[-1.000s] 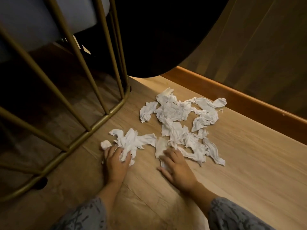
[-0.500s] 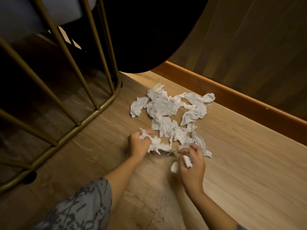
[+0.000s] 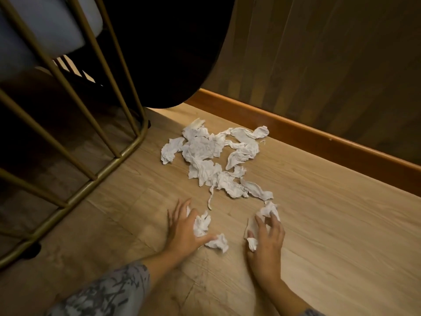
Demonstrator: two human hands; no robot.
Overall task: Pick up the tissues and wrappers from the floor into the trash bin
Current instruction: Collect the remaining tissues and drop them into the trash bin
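Several crumpled white tissues (image 3: 211, 160) lie in a loose pile on the wooden floor (image 3: 330, 224). My left hand (image 3: 182, 231) rests on the floor just below the pile, fingers curled loosely around a crumpled tissue (image 3: 201, 223). A small tissue ball (image 3: 217, 242) lies at its thumb tip. To the right, my right hand (image 3: 267, 240) grips a tissue wad (image 3: 270, 209) in its fingertips, with a small scrap (image 3: 251, 244) under its thumb. I see no wrappers, and I cannot pick out a trash bin for certain.
A gold metal wire frame (image 3: 107, 169) stands on the floor at the left, with a pale cushion (image 3: 45, 30) above it. A large dark rounded object (image 3: 170, 53) hangs over the floor at top centre. A wooden skirting board (image 3: 319, 137) and panelled wall run along the right.
Both hands have pulled back toward me from the pile's near edge, each bringing tissue with it. The near part of the pile is thinner, and a small tissue ball now lies between my hands.
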